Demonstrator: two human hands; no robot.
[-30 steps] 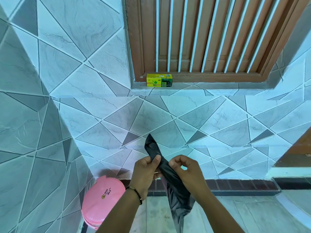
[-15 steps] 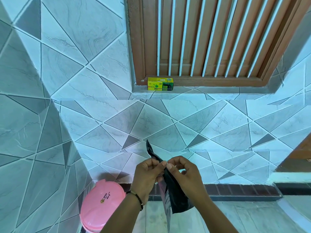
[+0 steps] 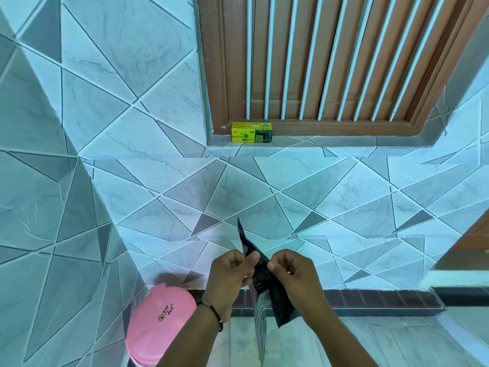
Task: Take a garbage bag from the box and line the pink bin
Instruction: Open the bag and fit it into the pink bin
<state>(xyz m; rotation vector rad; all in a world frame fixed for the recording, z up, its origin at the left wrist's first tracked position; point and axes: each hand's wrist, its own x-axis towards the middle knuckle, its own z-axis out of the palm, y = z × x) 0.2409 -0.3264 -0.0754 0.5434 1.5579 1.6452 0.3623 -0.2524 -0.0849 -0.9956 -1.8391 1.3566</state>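
A folded black garbage bag [image 3: 267,287] hangs between my two hands, one corner sticking up and the rest trailing down toward the floor. My left hand [image 3: 230,274] pinches its upper edge with thumb and fingers. My right hand [image 3: 291,271] pinches the same edge just to the right. The pink bin [image 3: 158,321] stands on the floor at the lower left, in the wall corner, its lid closed. The yellow-green bag box [image 3: 252,132] sits on the window ledge above, apart from both hands.
A tiled wall [image 3: 344,202] faces me and another closes in on the left. A wooden window with white bars [image 3: 317,62] sits above the ledge. A dark brick skirting [image 3: 383,300] runs along the floor. A step or raised edge lies at the right.
Both hands have moved closer together at the bag's top edge and now pinch it with the fingertips. The view has shifted slightly, so the box and bin appear lower.
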